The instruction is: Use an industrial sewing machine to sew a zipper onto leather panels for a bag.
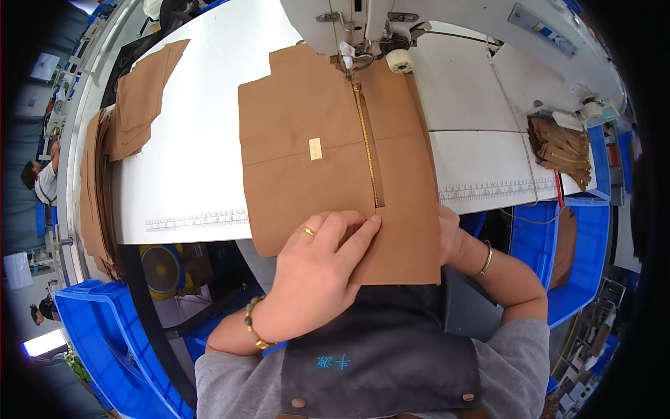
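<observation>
A brown fabric panel (pixel 310 199) lies on the white sewing table, its near part hanging over the front edge. A brass-toothed zipper (pixel 368 146) shows in a long slot in it, its far end close to the sewing machine's presser foot (pixel 349 63). My left hand (pixel 321 258) rests on the panel at the near end of the slot, thumb and forefinger pinched together on the cloth. At the panel's right edge is my right hand (pixel 450 234), partly under the fabric, which hides its fingers. A small pale yellow tab (pixel 315 149) sits left of the zipper.
Stacked brown fabric pieces (pixel 98 195) hang over the table's left edge, with more cut pieces (pixel 143 98) beyond. A bundle of brown zippers (pixel 560 150) lies at the right. Blue bins (pixel 105 335) stand below on both sides. A ruler strip (pixel 195 221) runs along the front edge.
</observation>
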`<state>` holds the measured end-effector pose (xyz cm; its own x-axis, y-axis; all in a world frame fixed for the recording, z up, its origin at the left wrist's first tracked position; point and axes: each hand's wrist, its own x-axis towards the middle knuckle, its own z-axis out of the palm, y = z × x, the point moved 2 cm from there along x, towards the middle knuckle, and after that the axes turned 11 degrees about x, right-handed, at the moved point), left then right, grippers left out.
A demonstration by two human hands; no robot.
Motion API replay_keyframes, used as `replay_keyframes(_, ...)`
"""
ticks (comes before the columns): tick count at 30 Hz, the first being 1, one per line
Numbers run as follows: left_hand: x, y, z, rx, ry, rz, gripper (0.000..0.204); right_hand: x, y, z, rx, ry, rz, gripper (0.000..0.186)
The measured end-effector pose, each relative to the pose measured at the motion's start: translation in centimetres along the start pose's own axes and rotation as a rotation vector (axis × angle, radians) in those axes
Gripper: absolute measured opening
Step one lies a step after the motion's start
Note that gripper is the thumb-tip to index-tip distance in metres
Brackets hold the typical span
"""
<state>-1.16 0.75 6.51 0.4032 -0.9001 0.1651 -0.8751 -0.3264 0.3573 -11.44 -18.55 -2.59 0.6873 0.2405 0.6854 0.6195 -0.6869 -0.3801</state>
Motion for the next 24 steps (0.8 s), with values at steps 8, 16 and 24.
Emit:
replay_keyframes(8,-0.9,-0.3,1.8,0.192,0.083,0.057,0.054,-0.9,0.3,0.3,-0.092,0.025,-0.140,0.056)
replay_keyframes(16,-0.7,-0.3,1.8,0.163,0.066,0.053,0.054,-0.5,0.2,0.4,-0.118,0.041,-0.176,0.059)
replay_keyframes(24,-0.5,0.2,1.8,0.190,0.030,0.045,0.053,-0.6,0.1,0.0,-0.097,0.036,-0.198,0.053)
